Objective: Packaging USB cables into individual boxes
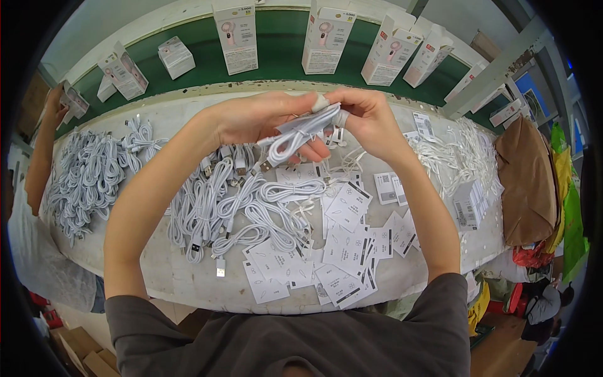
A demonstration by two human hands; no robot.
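While both hands sit raised over the middle of the worktable (188, 283), they share one coiled white cable (295, 139). Left hand (264, 119): fingers curled around the coil from the left, thumb on top, loosely closed on it. Right hand (367, 119): pinching the top of the same coil, index finger and thumb wrapped in pale tape. Cable's metal plug hangs out the lower left of the coil, clear of the table.

Below the hands: loose pile of white cables (232, 207), plugs pointing every way. One plug lies alone near the front table edge. Second, larger cable heap (88, 176) at far left, where another person's arm (41, 157) rests on the table.

Paper: small white rectangular leaflets (339, 251) with black line drawings, fanned and overlapping centre-right, near the front edge. More white slips with barcode-type marks further right, just beside a tangle of thin white ties (465, 151).

Behind the table, a green conveyor belt (282, 56) carries upright white cartons (237, 38), each with a pink handheld device pictured on the face and a small red corner tag. Four or five stand centre to right, a few smaller ones lie tilted at left.

Brown paper bag (527, 182) at the table's right end.
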